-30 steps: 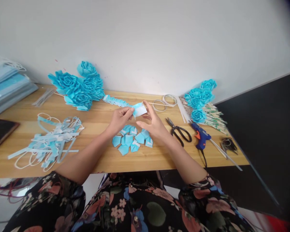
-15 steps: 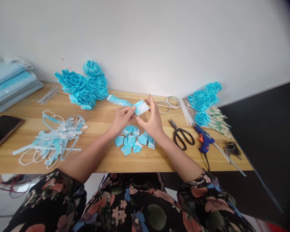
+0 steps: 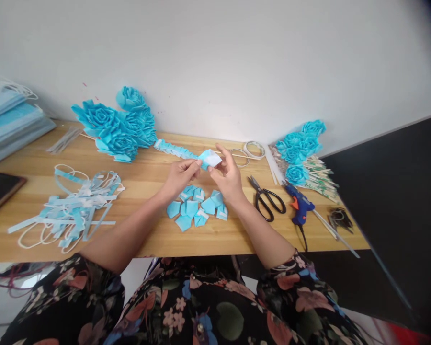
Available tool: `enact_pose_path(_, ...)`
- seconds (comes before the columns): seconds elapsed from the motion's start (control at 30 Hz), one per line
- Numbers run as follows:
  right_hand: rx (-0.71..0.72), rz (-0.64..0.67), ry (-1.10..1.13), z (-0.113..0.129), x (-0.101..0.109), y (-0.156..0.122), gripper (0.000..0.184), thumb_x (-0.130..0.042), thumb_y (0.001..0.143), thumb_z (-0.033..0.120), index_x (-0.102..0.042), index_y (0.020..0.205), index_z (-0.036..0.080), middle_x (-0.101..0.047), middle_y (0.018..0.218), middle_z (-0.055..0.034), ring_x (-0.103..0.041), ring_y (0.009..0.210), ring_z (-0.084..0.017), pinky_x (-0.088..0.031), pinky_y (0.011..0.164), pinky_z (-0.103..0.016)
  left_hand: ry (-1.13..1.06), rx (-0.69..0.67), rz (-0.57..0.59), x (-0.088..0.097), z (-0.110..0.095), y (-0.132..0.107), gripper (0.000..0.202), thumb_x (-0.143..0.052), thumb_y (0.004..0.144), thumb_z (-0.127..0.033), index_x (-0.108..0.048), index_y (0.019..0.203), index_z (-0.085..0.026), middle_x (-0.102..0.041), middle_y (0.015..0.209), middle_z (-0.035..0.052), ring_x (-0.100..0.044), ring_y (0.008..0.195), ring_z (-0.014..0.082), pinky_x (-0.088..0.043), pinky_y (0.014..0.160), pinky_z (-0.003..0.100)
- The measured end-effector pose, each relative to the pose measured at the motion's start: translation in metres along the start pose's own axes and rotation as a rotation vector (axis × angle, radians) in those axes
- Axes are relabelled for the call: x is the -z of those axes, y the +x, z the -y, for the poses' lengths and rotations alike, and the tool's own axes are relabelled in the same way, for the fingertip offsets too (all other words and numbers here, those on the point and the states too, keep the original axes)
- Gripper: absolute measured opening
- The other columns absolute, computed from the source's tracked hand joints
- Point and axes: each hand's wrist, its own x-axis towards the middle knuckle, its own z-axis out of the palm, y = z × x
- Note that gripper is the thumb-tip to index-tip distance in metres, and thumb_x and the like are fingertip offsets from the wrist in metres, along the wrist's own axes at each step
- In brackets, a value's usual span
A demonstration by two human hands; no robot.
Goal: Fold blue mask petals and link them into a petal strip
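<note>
A blue-and-white piece of mask fabric (image 3: 210,158) is held up between both hands over the middle of the table. My left hand (image 3: 182,176) pinches its left edge between thumb and fingers. On its lower right side, the thumb of my right hand (image 3: 229,177) presses against it, with the fingers behind and the index finger raised. Several folded blue petals (image 3: 191,209) lie on the wood just below the hands. Behind the left hand runs a row of overlapping folded pieces (image 3: 174,149).
Blue fabric roses (image 3: 118,127) stand at the back left, smaller roses (image 3: 296,148) at the right. Scissors (image 3: 264,196), a glue gun (image 3: 300,206) and tape rolls (image 3: 253,149) lie rightward. Cut strips and ear loops (image 3: 75,206), a phone (image 3: 2,189) and packed masks (image 3: 14,124) occupy the left.
The right thumb has come up onto the fabric piece, and the right fingers have closed in on it. The piece's corner looks more folded. The view has shifted slightly.
</note>
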Motion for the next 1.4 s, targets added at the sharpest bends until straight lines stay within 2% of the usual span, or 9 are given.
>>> enact_pose_path(0.17, 0.000, 0.030, 0.053, 0.001, 0.001, -0.001, 0.062, -0.064, 0.086, 0.037, -0.043, 0.144, 0.031, -0.064, 0.105, -0.0043, -0.062, 0.096, -0.021, -0.053, 0.096, -0.043, 0.038, 0.023, 0.004, 0.000, 0.001, 0.001, 0.036, -0.067, 0.076, -0.047, -0.051, 0.061, -0.018, -0.042, 0.057, -0.0044, -0.036, 0.054, 0.0085, -0.028, 0.053, 0.025)
enact_pose_path(0.3, -0.015, 0.128, 0.160, 0.004, 0.007, 0.000, 0.063, -0.064, 0.084, 0.047, -0.045, 0.141, 0.029, -0.063, 0.116, -0.0056, -0.062, 0.101, -0.022, -0.053, 0.096, -0.042, 0.055, 0.029, 0.007, 0.001, 0.001, 0.001, 0.039, -0.067, 0.075, -0.046, -0.046, 0.058, -0.018, -0.039, 0.055, -0.0050, -0.033, 0.054, 0.0085, -0.026, 0.053, 0.025)
enact_pose_path(0.43, -0.050, 0.122, 0.181, 0.008, 0.015, 0.001, 0.061, -0.059, 0.085, 0.054, -0.047, 0.139, 0.029, -0.063, 0.111, -0.0048, -0.061, 0.104, -0.022, -0.052, 0.094, -0.041, 0.074, 0.034, 0.024, 0.001, 0.001, 0.001, 0.037, -0.066, 0.074, -0.045, -0.045, 0.058, -0.019, -0.039, 0.056, -0.0048, -0.033, 0.054, 0.0087, -0.026, 0.053, 0.025)
enact_pose_path(0.7, -0.042, 0.074, 0.178, 0.005, 0.020, 0.004, 0.043, -0.064, 0.082, 0.042, -0.058, 0.121, 0.026, -0.064, 0.108, -0.0030, -0.060, 0.108, -0.020, -0.049, 0.097, -0.038, 0.230, -0.024, 0.080, -0.002, 0.006, 0.000, 0.030, -0.063, 0.077, -0.041, -0.054, 0.061, -0.017, -0.043, 0.057, -0.0041, -0.035, 0.055, 0.0093, -0.027, 0.053, 0.025)
enact_pose_path(0.97, -0.043, 0.094, 0.102, 0.000, 0.020, 0.003, 0.042, -0.064, 0.079, 0.033, -0.060, 0.121, 0.026, -0.063, 0.105, -0.0017, -0.061, 0.099, -0.018, -0.051, 0.092, -0.036, 0.361, -0.099, 0.087, -0.004, 0.006, -0.003, 0.029, -0.061, 0.078, -0.037, -0.054, 0.059, -0.017, -0.046, 0.058, -0.0027, -0.038, 0.057, 0.0103, -0.027, 0.054, 0.025)
enact_pose_path(1.2, 0.021, 0.029, 0.035, 0.000, 0.018, 0.004, 0.039, -0.059, 0.078, 0.026, -0.061, 0.117, 0.025, -0.063, 0.096, -0.0007, -0.059, 0.090, -0.017, -0.050, 0.092, -0.036, 0.262, -0.024, 0.085, -0.005, 0.009, -0.002, 0.024, -0.064, 0.075, -0.039, -0.056, 0.066, -0.018, -0.048, 0.060, -0.0035, -0.039, 0.056, 0.0095, -0.029, 0.054, 0.024)
enact_pose_path(1.4, 0.112, -0.002, -0.102, 0.003, 0.016, 0.001, 0.028, -0.058, 0.079, 0.022, -0.062, 0.107, 0.025, -0.065, 0.094, -0.0015, -0.060, 0.091, -0.020, -0.049, 0.091, -0.037, 0.147, 0.019, 0.091, -0.004, 0.010, 0.000, 0.023, -0.066, 0.074, -0.039, -0.060, 0.075, -0.017, -0.057, 0.067, -0.0022, -0.047, 0.061, 0.0103, -0.036, 0.058, 0.024)
